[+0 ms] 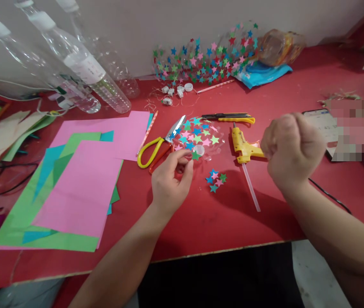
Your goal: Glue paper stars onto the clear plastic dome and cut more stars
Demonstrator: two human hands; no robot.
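The left grip (170, 179) was curled narrow beside the white neck (199, 149) of a star-covered clear plastic bottle piece (190, 137), to the left of the yellow glue gun (241, 145); whether the neck was pinched could not be told. The right grip (292, 149) was closed into a fist at the handle end of the glue gun; whether anything was enclosed was hidden. The bottle piece was judged light, slippery and thin-walled, easily dented if squeezed, and its paper stars were judged liable to lift if rubbed. The stiffer neck was judged the best place to be held. Loose paper stars (216, 180) were scattered below and to the left of the glue gun, scissors (162, 147) were laid farther left, and a yellow cutter (233, 117) was placed just above.
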